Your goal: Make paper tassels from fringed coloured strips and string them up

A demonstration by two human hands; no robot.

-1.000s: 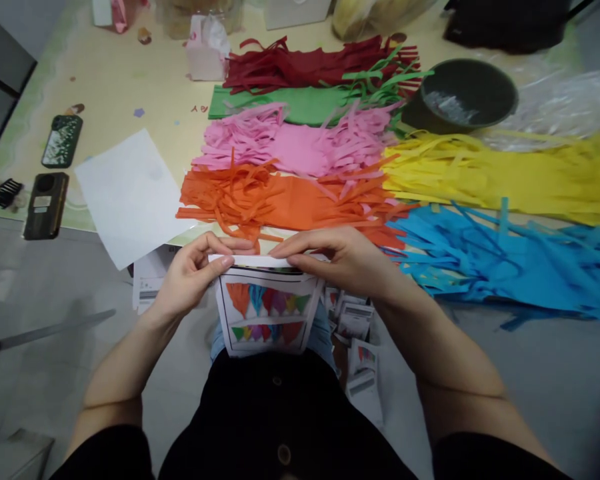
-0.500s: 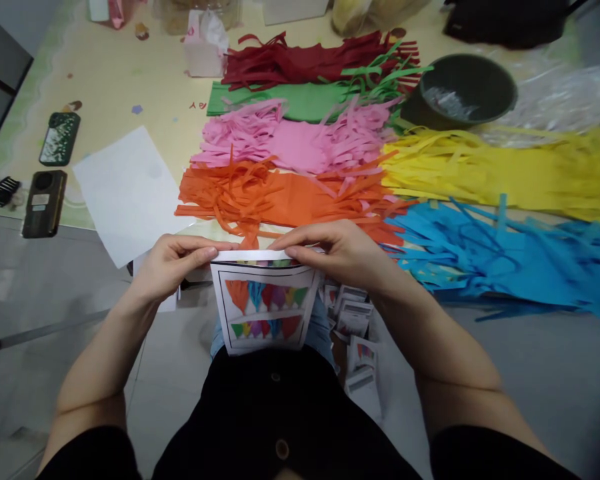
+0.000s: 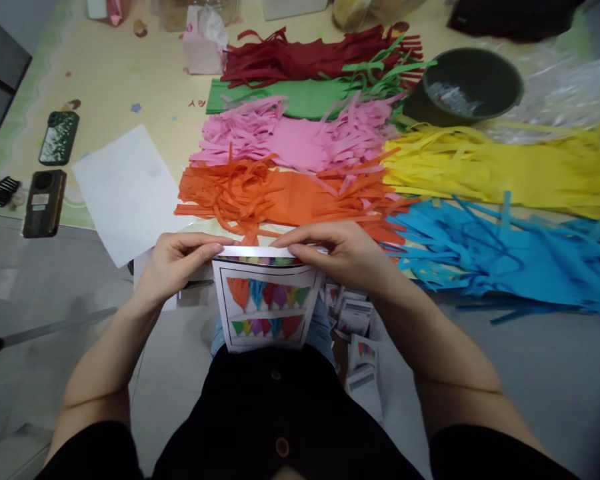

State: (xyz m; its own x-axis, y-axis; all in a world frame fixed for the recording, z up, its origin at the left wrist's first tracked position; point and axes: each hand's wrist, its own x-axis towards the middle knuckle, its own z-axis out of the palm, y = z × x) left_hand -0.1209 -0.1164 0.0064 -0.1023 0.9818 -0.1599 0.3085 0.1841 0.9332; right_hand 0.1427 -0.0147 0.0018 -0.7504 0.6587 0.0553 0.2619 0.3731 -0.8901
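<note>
Over my lap I hold a printed paper card (image 3: 265, 303) showing rows of coloured pennant flags. My left hand (image 3: 177, 263) pinches its folded top edge at the left corner. My right hand (image 3: 337, 257) presses the same fold from the right, fingers closed along it. The top strip of the card is bent over toward me. Just beyond my hands lies the orange fringed paper (image 3: 285, 197) on the floor mat.
Fringed paper sheets lie in rows: red (image 3: 305, 60), green (image 3: 300, 100), pink (image 3: 290, 137), yellow (image 3: 505, 170), blue (image 3: 505, 257). A dark bowl (image 3: 463, 87), a white sheet (image 3: 125, 190), two phones (image 3: 44, 203) and a tissue pack (image 3: 203, 40) sit around. More printed cards (image 3: 360, 347) lie by my knee.
My left hand has slid outward along the top fold to the left corner. The card has shifted slightly; the right hand stays on the fold.
</note>
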